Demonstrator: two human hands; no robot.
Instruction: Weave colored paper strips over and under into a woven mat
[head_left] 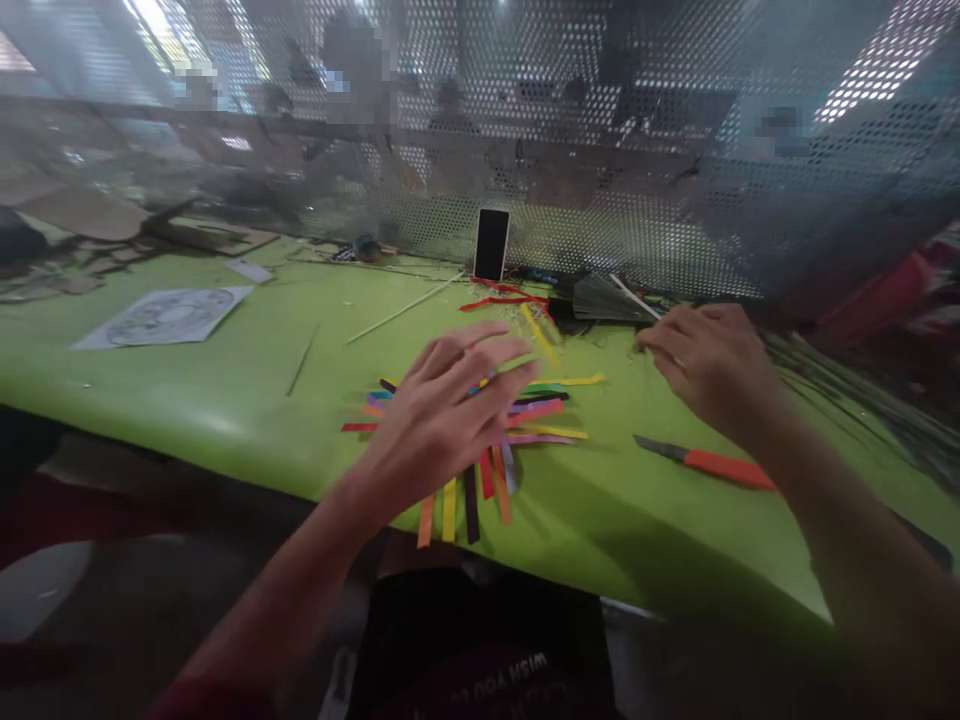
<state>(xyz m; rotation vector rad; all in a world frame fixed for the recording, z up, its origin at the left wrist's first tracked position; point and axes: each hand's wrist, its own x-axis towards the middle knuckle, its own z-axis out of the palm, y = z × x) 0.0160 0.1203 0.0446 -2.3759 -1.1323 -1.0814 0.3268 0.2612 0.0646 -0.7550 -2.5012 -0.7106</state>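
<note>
Bright paper-like strips point(450, 510) in orange, yellow, black, red and purple cross one another in a woven-looking patch near the table's front edge. My left hand point(450, 400) lies over the middle of this patch with its fingers stretched out, slightly blurred, hiding the crossings. To the right, my right hand point(709, 365) is raised above the table, its thumb and fingertips drawn together. A thin pale strip point(634, 295) runs up to its fingers; I cannot tell whether they hold it. Below that hand lies a knife with an orange handle point(727, 470), its blade pointing left.
A phone point(492, 245) leans against the perforated metal screen point(420, 170) at the back. Red strips point(502, 300) and a dark fanned bundle point(607, 298) lie near it. A printed sheet point(169, 315) and thin sticks point(405, 308) are on the left of the green table point(225, 400).
</note>
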